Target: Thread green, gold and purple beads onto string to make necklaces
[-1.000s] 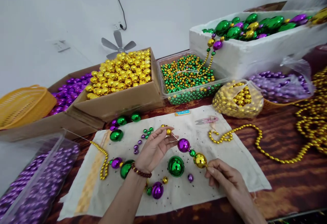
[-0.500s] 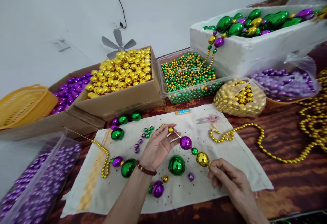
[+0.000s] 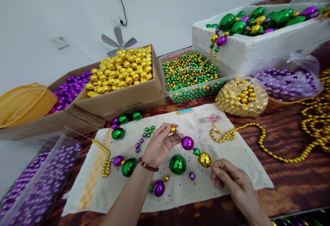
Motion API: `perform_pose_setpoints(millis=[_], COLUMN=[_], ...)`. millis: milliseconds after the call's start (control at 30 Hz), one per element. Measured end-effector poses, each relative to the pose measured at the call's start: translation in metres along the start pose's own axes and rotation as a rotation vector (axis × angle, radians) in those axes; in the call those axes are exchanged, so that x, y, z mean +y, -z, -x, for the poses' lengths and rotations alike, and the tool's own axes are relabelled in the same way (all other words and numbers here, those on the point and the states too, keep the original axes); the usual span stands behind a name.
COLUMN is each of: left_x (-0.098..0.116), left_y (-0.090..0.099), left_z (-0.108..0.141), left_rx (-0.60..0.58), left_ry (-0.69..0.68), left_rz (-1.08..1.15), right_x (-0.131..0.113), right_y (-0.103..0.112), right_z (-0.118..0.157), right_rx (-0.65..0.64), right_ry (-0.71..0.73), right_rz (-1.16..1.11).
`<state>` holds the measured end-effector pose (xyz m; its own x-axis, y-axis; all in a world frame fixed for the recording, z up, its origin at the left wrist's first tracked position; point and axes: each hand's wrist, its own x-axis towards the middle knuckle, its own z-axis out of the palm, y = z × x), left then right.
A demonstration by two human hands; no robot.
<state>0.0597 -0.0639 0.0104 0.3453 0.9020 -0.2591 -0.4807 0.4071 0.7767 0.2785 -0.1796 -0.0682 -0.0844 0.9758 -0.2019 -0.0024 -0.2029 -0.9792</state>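
Between my two hands runs a thin needle (image 3: 178,135) threaded with a large purple bead (image 3: 187,143), a small green bead (image 3: 196,151) and a large gold bead (image 3: 205,159). My left hand (image 3: 161,143) pinches a small gold bead (image 3: 173,129) at the needle's upper end. Close beside the large gold bead, my right hand (image 3: 229,176) is closed on the lower end, its fingertips hiding what lies between them. Under the hands, a big green bead (image 3: 177,164), a purple bead (image 3: 159,188) and a small purple bead (image 3: 192,176) rest on the white cloth (image 3: 206,188).
Behind the cloth stand a carton of gold beads (image 3: 123,69), a clear tub of small beads (image 3: 190,73) and a white foam box (image 3: 221,52). Pink-handled snips (image 3: 210,119) and a gold bead chain (image 3: 263,140) lie right. A second needle (image 3: 77,133) sticks out left.
The whole view has shifted very slightly. Both hands keep the same hold, and the beads on the needle stay in the same order.
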Motion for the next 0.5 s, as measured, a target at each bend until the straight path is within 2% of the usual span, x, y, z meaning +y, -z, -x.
perform_pose_setpoints(millis=[500], left_x=[-0.0011], left_y=[-0.0044], left_z=[-0.0025], left_rx=[0.026], left_ry=[-0.02], left_rz=[-0.063], right_x=[-0.002], right_y=[-0.0042], right_z=[0.0027], right_rx=[0.044], right_ry=[0.008], right_rz=[-0.063])
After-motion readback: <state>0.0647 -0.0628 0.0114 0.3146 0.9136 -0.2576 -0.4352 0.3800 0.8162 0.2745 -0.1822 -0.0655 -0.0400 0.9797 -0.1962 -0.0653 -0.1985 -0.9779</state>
